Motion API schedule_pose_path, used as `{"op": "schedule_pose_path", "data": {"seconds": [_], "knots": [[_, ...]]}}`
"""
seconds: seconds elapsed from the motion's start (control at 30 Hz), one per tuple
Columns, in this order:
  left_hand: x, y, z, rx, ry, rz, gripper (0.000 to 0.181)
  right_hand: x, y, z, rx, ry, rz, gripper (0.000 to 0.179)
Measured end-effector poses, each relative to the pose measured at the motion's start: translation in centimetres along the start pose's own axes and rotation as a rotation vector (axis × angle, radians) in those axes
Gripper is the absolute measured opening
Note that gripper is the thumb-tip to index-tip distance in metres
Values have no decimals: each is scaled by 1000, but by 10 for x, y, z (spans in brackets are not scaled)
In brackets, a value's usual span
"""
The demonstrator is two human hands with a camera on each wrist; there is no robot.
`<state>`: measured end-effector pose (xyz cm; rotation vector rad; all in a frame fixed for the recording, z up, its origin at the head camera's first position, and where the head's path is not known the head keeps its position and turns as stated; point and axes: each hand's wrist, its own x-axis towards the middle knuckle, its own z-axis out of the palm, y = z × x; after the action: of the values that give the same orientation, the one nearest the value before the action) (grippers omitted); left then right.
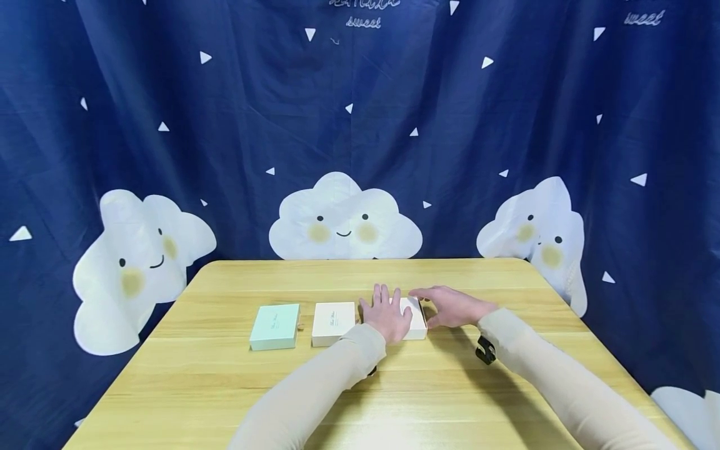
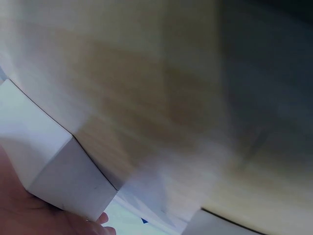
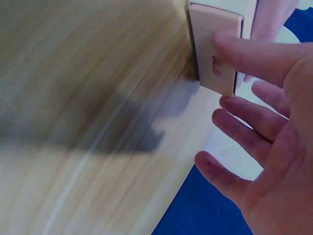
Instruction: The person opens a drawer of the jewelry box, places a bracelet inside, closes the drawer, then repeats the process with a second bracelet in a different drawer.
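Observation:
My left hand [image 1: 387, 320] lies over a small white drawer box [image 1: 417, 326], its fingers straight and reaching past the far edge. The left wrist view shows that box [image 2: 73, 181] with the hand along its lower side. At the box's right end is my right hand [image 1: 454, 307]. Its thumb [image 3: 254, 55] touches the pale pink drawer front [image 3: 205, 44], beside a small ribbon pull [image 3: 216, 68], while the other fingers are spread and loosely bent. A cream box [image 1: 330, 326] with script lettering sits just left of the left hand.
A mint green box [image 1: 275, 326] lies further left with a small tab on its right side. All three boxes stand in a row on the wooden table [image 1: 185, 375]. Behind the table hangs a dark blue curtain [image 1: 242, 137] with clouds and triangles.

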<state>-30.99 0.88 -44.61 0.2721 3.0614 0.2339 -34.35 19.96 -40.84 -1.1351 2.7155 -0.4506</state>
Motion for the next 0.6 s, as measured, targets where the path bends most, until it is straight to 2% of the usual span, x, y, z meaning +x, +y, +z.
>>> {"op": "schedule_pose_path", "data": {"seconds": [0.27,0.47,0.6], "knots": [[1,2,1,31,8,6,66,0,2,8,-57,48,11,77],[3,2,2,108,-6,12,68,-2,-2,6,-4,-2,6,78],[4,1,0,152,-10,14,68,-3,-3,4,32,-37,18,86]]}}
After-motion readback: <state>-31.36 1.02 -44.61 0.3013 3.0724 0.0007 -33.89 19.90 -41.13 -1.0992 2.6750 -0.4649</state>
